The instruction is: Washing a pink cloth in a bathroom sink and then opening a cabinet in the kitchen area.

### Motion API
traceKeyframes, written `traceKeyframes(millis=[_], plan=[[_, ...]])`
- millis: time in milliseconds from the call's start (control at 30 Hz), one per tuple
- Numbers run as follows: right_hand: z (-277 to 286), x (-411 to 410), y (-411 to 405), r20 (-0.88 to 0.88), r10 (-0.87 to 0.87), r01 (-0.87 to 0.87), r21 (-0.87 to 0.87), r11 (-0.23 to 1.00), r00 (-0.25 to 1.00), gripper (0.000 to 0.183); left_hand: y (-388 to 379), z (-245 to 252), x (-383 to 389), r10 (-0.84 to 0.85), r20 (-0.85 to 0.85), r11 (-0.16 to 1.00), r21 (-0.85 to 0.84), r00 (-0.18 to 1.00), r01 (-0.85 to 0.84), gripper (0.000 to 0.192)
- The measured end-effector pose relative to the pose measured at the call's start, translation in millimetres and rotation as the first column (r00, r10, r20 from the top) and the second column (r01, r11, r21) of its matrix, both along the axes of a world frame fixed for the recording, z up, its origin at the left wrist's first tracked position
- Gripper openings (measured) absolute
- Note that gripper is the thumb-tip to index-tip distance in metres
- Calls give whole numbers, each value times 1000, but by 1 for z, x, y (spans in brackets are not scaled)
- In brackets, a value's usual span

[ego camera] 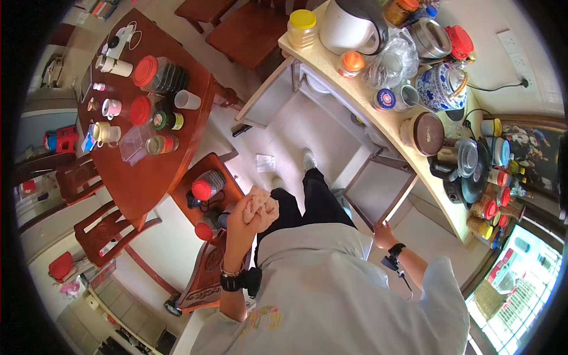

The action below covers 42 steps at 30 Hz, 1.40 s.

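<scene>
A crumpled pale cloth or paper wipe (262,208) is bunched up in my left hand (242,217), in front of my left thigh. My left hand is above a wooden chair seat (182,195) that holds red-lidded plastic jars (206,185). On the other side, my right hand (385,235) grips the lower corner of an open cabinet door (382,188), under the counter. Another cabinet door (270,95) stands open farther ahead. Between them the cabinet shows stacked white dishes (317,82), partly hidden by the countertop (377,104).
On the counter are an electric kettle (350,26), a blue-and-white teapot (441,88), a brown-lidded jar (424,133) and several spice jars. A red-brown table (155,177) at left carries jars, mugs and a clear plastic box (136,144). A white sheet (265,163) lies on the floor.
</scene>
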State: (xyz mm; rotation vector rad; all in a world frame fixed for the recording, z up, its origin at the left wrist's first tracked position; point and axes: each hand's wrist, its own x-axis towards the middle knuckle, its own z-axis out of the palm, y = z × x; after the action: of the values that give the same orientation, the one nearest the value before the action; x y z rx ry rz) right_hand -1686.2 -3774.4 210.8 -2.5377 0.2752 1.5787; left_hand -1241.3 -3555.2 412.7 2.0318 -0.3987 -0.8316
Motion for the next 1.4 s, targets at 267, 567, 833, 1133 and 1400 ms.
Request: traceKeyframes(millis=[267, 567, 833, 1133, 1400], plan=[[-12, 27, -3, -254, -9, 4, -19, 1000, 967, 45, 22, -13, 31, -57, -74, 997, 41, 996, 60, 34], [-174, 102, -15, -453, -733, 823, 4, 568, 508, 30, 25, -83, 69, -222, -87, 958, 166, 971, 234, 33], [-373, 47, 38, -469, -671, 818, 296, 493, 574, 47, -25, -243, 59, -487, -315, 839, 91, 814, 537, 34], [-471, 72, 54, -302, -611, 662, 98, 743, 731, 77, -60, -364, 57, -404, -386, 895, 22, 829, 446, 31], [-497, 81, 17, -304, -490, 565, 254, 785, 817, 74, -79, -426, 71, -380, -269, 917, 14, 885, 399, 39]])
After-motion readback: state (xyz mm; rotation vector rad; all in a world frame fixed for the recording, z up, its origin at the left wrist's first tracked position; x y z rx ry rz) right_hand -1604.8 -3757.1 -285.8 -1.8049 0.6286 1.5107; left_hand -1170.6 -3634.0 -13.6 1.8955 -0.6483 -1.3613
